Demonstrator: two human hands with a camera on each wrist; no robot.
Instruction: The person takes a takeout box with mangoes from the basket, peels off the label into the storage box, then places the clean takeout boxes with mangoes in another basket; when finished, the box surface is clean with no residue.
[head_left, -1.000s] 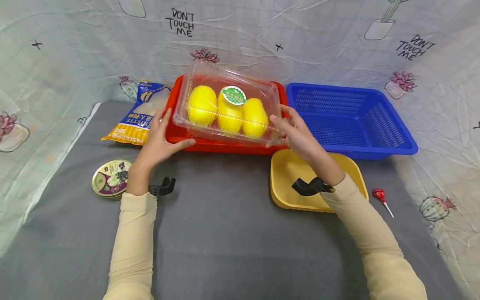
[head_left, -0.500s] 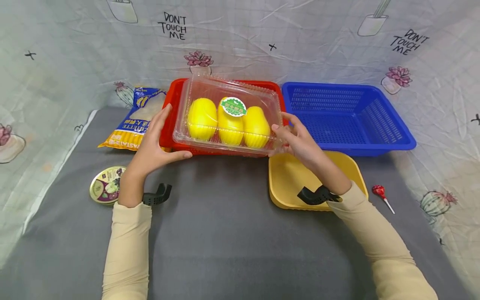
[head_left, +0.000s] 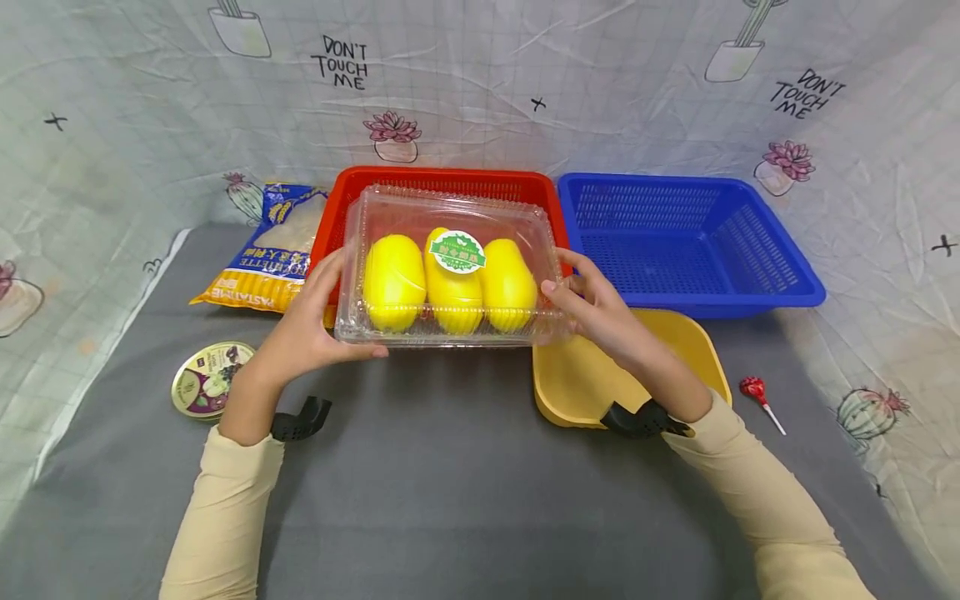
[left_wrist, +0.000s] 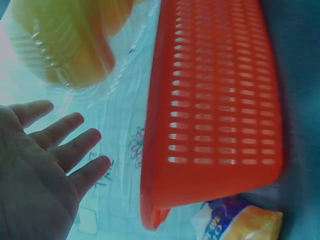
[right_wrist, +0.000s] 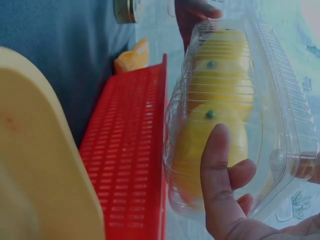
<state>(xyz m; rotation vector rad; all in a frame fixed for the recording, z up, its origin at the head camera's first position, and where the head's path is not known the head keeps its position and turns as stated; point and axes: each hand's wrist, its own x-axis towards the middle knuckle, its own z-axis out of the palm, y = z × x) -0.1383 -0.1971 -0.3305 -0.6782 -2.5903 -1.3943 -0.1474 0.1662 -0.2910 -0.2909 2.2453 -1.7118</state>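
A clear plastic clamshell fruit box (head_left: 450, 204) holds three yellow fruits (head_left: 395, 283) and has a green round label (head_left: 457, 252) on its lid. It is raised over the red basket (head_left: 442, 177), covering much of that basket's inside. My right hand (head_left: 611, 321) grips the box's right end; in the right wrist view its thumb lies along the side. At the left end is my left hand (head_left: 296, 337), its thumb reaching along the lower front edge. The left wrist view shows that hand's fingers (left_wrist: 65, 130) straight and spread beside the box; contact there is unclear.
A blue basket (head_left: 660, 258) stands right of the red one, with a yellow tub (head_left: 581, 379) before it. To the left lie a pasta bag (head_left: 262, 267) and a round tin (head_left: 210, 379). A red lollipop (head_left: 753, 388) lies at far right. Patterned cloth hangs behind.
The fruit box has come toward me and levelled out, showing more of the red basket's back rim. Both hands have moved nearer along with it.
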